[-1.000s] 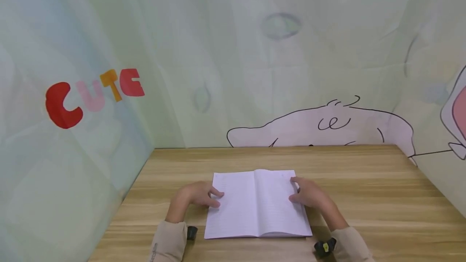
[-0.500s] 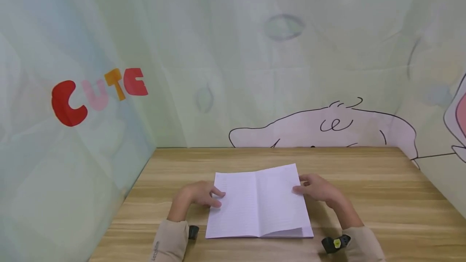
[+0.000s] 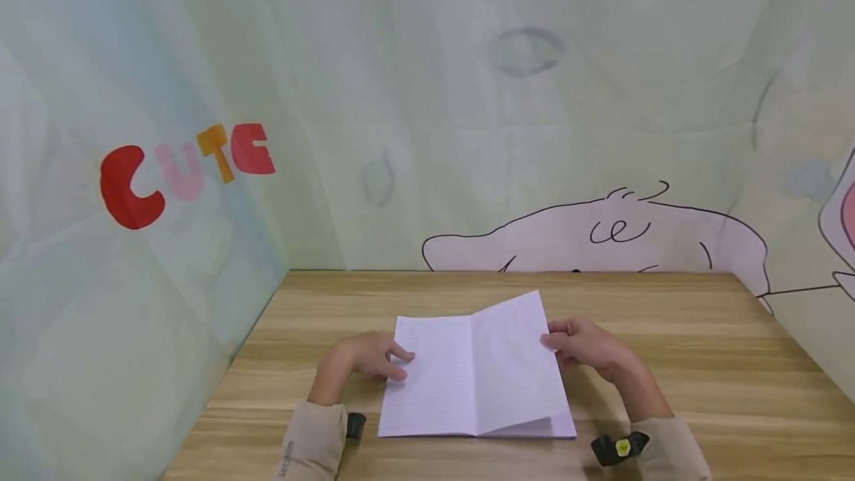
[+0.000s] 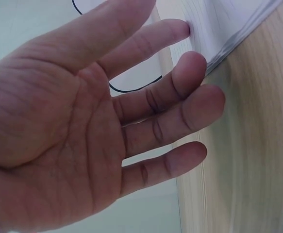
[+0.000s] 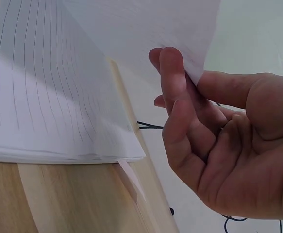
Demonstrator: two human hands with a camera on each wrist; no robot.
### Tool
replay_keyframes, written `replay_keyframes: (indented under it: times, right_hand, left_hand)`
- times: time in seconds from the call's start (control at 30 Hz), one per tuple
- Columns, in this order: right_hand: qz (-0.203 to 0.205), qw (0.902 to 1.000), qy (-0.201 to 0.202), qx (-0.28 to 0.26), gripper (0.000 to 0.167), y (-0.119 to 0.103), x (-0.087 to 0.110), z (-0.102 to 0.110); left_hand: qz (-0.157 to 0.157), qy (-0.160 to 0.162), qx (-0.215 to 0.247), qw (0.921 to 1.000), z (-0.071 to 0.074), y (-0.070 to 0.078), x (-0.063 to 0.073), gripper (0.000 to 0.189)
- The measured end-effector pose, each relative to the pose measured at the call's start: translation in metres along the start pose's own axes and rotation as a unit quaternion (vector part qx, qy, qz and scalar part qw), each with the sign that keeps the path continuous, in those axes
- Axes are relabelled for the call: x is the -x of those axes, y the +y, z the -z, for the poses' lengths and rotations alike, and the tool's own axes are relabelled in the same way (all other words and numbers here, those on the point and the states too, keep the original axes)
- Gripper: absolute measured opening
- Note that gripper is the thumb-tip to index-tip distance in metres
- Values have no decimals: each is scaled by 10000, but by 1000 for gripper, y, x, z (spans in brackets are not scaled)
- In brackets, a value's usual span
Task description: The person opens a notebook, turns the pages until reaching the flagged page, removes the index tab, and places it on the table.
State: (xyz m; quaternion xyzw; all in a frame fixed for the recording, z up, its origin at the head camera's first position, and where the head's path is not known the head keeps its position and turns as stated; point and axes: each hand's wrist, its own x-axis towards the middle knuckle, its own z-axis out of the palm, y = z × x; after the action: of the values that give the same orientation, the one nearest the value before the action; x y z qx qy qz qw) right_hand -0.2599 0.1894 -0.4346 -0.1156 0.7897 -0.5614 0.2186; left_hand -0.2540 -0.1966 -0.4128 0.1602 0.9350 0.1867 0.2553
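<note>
An open notebook (image 3: pixel 434 384) with lined white pages lies on the wooden table. Its right-hand page (image 3: pixel 514 370) is lifted at the outer edge, and another lined page shows beneath it at the lower corner. My right hand (image 3: pixel 591 347) pinches that page's outer edge between thumb and fingers; the right wrist view shows the raised page (image 5: pixel 180 29) in the pinch. On the notebook's left edge rests my left hand (image 3: pixel 370 356), fingers spread and fairly straight. In the left wrist view a fingertip (image 4: pixel 181 29) touches the paper while the other fingers stay off it.
The wooden table (image 3: pixel 320 295) meets a pale green fabric wall (image 3: pixel 374 95) at its back edge. Red, pink and orange letters (image 3: pixel 130 188) are printed on the left side. Each wrist carries a dark strap (image 3: pixel 617 447) below the sleeve.
The right hand has taken the right page's edge, moved outward a little and raised the page off the stack. The left hand has stayed in place.
</note>
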Motion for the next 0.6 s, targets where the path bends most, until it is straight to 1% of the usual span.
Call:
replay_keyframes:
  times: [0.1,0.2,0.3,0.43,0.6]
  right_hand:
    - [-18,9999,-21,-138,36,-1,-1,-1]
    - [64,9994,-110,-306,37,-2,-2,-1]
    - [228,9984,-212,-471,37,-2,-2,-1]
    - [329,9967,-216,-703,39,-2,-4,-4]
    - [409,9945,-250,-928,43,-2,-8,-12]
  left_hand:
    - [84,0,32,10000,0,-1,1,41]
    - [136,3,24,9999,0,-1,2,40]
    - [100,3,-79,9999,1,-1,2,41]
    - [74,-18,-159,9998,2,-1,3,41]
    - [106,-83,-44,9999,2,0,4,41]
